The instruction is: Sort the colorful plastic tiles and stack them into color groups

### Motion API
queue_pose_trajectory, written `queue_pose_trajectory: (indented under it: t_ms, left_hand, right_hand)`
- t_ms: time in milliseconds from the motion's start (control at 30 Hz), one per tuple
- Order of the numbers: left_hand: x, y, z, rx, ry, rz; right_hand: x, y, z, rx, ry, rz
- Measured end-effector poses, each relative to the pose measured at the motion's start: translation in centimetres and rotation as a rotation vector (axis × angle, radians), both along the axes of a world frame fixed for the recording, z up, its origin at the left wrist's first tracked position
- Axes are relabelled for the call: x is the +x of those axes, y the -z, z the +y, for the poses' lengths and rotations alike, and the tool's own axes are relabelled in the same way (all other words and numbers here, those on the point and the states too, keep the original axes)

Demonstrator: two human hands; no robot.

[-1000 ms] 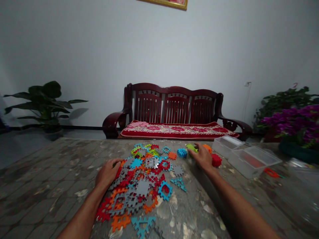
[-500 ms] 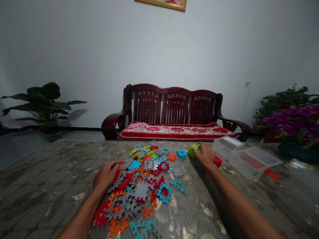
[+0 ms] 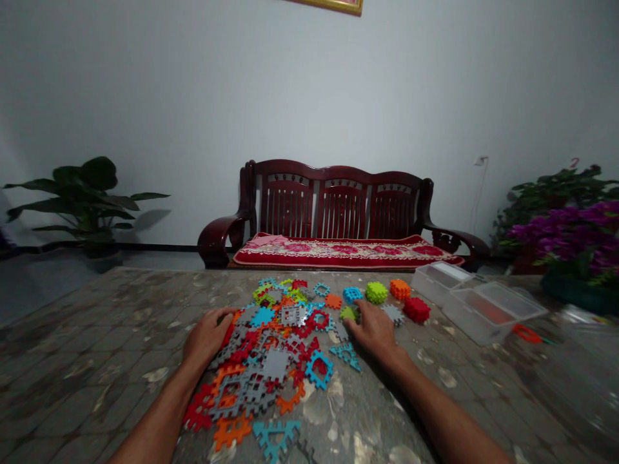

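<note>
A spread-out pile of toothed, gear-edged plastic building pieces in grey, red, orange, blue and green covers the middle of the table. My left hand rests against the pile's left edge, thumb and forefinger apart beside red and orange pieces. Right of the pile, my right hand has its thumb and fingertips closed on a green toothed piece. Beyond that hand are neat stacks: blue, green, orange and red. A grey piece lies beside its wrist side.
Clear plastic boxes stand at the right, with a red-orange looped item beside them. Purple flowers are at the far right. A wooden bench stands behind the table, and a potted plant at left.
My right hand has moved left and nearer, away from the green stack, with a green piece in its fingers. The orange stack and grey piece now show. The left hand stays put.
</note>
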State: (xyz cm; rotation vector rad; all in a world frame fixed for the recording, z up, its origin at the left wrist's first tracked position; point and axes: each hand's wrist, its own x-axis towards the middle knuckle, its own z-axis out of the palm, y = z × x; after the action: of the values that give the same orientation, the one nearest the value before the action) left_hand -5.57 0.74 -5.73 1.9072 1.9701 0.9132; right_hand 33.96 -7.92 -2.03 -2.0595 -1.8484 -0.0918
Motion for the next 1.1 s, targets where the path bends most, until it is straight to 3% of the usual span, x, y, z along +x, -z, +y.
queue_pose_trajectory:
  t_ms: [300,600,900,1100]
  left_hand:
    - [0.2,0.2,0.0,0.006,-0.012,-0.012]
    - [0.3,-0.2,-0.1,0.003,-0.001,-0.028]
    - [0.6,-0.4,-0.3,-0.015,-0.001,-0.039]
    - [0.9,-1.0,-0.8,-0.047,0.027,-0.035]
  right_hand:
    - [-1.7,1.3,-0.2,0.044,-0.168,0.215]
    - [-3.5,-0.3,1.1,0.077,-0.286,0.212]
    - [-10.9,-2.1,3.4,0.060,-0.554,0.247]
    - [-15.7,-4.2,3.9,-0.103,-0.398,0.072]
